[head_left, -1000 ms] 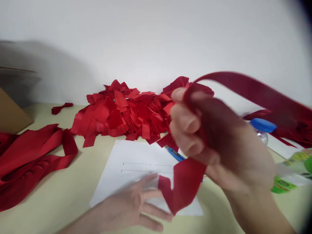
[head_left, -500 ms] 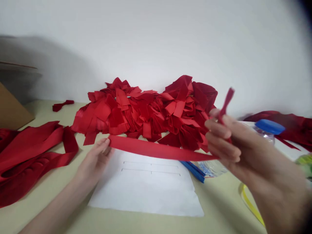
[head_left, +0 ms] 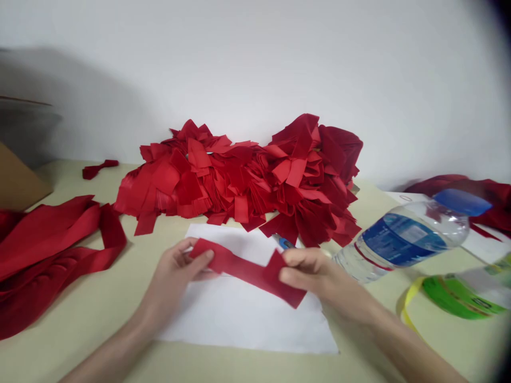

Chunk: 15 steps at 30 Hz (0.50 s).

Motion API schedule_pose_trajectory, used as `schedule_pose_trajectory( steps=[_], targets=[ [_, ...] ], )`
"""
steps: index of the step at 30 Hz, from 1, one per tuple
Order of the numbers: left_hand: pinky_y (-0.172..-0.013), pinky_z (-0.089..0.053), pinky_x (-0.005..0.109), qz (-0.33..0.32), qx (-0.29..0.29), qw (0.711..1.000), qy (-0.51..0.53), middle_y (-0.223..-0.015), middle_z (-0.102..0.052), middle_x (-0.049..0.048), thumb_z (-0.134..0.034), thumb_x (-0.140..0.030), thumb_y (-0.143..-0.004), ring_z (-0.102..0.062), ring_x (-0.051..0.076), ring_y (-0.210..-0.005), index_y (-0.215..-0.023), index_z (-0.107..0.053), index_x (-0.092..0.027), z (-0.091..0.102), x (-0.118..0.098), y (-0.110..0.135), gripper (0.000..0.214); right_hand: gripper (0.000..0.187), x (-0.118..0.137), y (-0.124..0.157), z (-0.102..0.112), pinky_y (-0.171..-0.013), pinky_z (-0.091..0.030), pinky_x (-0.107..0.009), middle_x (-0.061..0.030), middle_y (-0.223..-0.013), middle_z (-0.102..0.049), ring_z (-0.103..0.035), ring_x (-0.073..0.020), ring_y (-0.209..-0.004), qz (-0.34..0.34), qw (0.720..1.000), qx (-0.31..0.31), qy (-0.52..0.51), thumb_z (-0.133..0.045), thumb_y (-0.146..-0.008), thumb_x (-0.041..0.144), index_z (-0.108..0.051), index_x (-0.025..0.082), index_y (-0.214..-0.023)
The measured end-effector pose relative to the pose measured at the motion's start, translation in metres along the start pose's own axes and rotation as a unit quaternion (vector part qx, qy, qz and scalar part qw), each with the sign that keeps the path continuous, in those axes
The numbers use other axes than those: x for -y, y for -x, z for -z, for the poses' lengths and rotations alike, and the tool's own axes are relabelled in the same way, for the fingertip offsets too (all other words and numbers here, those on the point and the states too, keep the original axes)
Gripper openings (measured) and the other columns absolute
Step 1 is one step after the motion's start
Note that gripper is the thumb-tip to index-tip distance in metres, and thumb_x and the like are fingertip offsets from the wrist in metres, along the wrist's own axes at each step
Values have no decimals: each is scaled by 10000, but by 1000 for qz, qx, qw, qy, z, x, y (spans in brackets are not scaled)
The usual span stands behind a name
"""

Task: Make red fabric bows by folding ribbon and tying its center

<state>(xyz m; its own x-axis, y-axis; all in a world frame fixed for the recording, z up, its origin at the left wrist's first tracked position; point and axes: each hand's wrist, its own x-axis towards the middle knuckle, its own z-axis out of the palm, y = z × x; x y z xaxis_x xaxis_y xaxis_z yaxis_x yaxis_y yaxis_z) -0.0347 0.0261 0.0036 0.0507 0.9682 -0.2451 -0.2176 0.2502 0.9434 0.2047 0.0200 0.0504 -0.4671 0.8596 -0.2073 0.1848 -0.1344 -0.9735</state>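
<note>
A short red ribbon strip (head_left: 244,270) is stretched between my two hands, just above a white sheet of paper (head_left: 247,319) on the table. My left hand (head_left: 175,274) pinches its left end, thumb on top. At the strip's right end my right hand (head_left: 315,274) is closed on it, where the ribbon folds and juts out below the fingers. Behind the paper lies a big heap of cut red ribbon pieces (head_left: 243,178).
A clear water bottle (head_left: 403,239) with a blue cap lies tilted to the right. A green-labelled packet (head_left: 463,295) sits at the right edge. Long red ribbon (head_left: 51,250) is piled at the left, a cardboard box (head_left: 18,183) behind it. A blue cutter (head_left: 285,243) peeks out near the heap.
Both hands came down and closer together over the paper. The ribbon, long and held high before, is now a short strip folded at its right end.
</note>
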Motion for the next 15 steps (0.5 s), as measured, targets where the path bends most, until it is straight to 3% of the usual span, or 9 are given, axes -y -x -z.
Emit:
schedule_pose_trajectory(
  steps=[2,5,10,15],
  targets=[
    [-737,-547,301,29,69,997,-26,-762,-700,-10,-694,-278,-722,-665,169,-732,-912,-609,-168,-16,5,12,235,359,-9,-7,-19,-463,-280,-190,30,-578,-432,-370,-67,-506,-1,1000,18,17,-559,-812,454,-526,143,-636],
    [-743,-532,296,41,140,988,-56,-834,-708,16,-706,-229,-691,-652,195,-801,-894,-648,-156,-28,9,25,223,351,-19,-13,-37,-482,-296,-193,23,-592,-435,-382,-79,-542,10,997,0,79,-518,-844,421,-527,144,-629],
    [-786,-513,313,34,170,982,-79,-894,-708,36,-657,-200,-727,-638,213,-858,-911,-683,-168,-25,6,34,189,323,-26,-13,-39,-508,-331,-206,9,-616,-493,-422,-98,-568,15,986,-29,161,-477,-870,391,-576,151,-676],
    [-865,-486,333,27,214,976,-30,-964,-696,35,-625,-232,-770,-615,218,-935,-993,-678,-197,-22,10,35,231,281,-27,-13,-43,-525,-327,-216,17,-613,-522,-434,-101,-568,29,961,-56,270,-503,-856,353,-600,174,-663]
  ],
)
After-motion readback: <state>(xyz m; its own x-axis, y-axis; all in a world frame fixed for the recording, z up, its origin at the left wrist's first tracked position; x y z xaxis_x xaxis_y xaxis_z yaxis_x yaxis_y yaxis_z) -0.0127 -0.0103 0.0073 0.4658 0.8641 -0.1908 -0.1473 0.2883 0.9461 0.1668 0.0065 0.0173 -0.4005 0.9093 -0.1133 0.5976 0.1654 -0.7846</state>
